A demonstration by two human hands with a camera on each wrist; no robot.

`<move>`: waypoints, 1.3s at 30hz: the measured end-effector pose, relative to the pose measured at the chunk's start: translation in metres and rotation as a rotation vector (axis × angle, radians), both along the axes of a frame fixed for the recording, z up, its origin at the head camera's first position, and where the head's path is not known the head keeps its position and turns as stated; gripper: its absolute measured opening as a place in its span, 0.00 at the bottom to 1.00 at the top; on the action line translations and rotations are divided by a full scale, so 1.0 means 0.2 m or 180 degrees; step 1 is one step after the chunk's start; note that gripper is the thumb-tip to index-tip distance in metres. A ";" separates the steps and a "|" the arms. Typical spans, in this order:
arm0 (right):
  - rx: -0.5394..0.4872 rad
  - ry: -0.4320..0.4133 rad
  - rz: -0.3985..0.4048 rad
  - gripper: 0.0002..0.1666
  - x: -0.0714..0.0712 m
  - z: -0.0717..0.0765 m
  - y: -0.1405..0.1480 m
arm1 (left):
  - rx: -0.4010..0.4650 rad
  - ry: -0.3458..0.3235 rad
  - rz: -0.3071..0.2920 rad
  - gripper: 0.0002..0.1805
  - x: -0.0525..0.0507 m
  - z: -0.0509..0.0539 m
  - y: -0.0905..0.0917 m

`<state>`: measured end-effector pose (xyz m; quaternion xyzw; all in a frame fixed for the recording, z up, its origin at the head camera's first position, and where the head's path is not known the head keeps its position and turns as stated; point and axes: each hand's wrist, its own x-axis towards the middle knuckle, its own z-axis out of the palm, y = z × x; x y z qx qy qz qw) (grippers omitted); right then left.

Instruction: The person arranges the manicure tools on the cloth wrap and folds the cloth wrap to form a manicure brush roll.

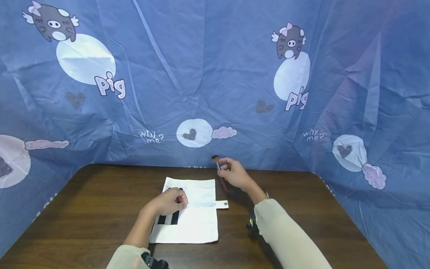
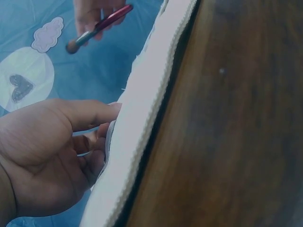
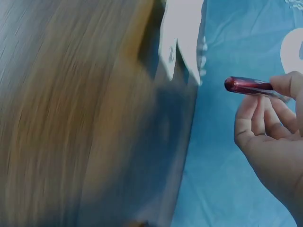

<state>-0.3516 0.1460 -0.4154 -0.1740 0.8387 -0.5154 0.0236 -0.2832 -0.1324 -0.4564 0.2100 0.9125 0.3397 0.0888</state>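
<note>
Brush (image 1: 218, 166) with brown bristles and a red handle was in the right hand (image 1: 235, 173), pinched between thumb and fingers, just right of the far right corner of a white pouch (image 1: 199, 228). Its long axis ran mostly from far to near, with a slight slant: the bristles pointed far and a little left, the bare handle end near and a little right, almost in line with the pouch's right edge. In the wrist views it showed against the blue curtain (image 1: 201, 101), apart from the pouch. From the left hand (image 1: 169, 201) the brush lay to the right and farther off, so the right hand was much the nearer. The left hand gripped a fabric edge of the pouch between thumb and fingers, over its left half; exactly which layer it held was hard to tell. The pouch lay spread on the brown table (image 1: 84, 205), its strap (image 1: 222, 204) with a snap reaching right, on the near side of the brush. Dark strips (image 1: 175, 218) showed near the left hand; whether they belonged to the pouch could not be told.
</note>
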 end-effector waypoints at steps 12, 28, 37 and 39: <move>-0.0584 0.0025 -0.0420 0.26 0.00 -0.07 -0.30 | -0.0026 -0.0009 0.0028 0.06 -0.01 0.01 0.01; -0.0906 -0.0183 -0.0447 0.35 0.06 -0.18 -0.51 | 0.0052 -0.0032 -0.0074 0.06 -0.02 0.01 -0.01; -0.0653 -0.0240 -0.0320 0.42 0.07 -0.23 -0.52 | 0.0084 0.0044 -0.0178 0.06 -0.02 0.00 -0.02; -0.0597 -0.0297 -0.0305 0.42 0.08 -0.23 -0.52 | 0.0100 0.0077 -0.0225 0.06 -0.02 0.00 -0.02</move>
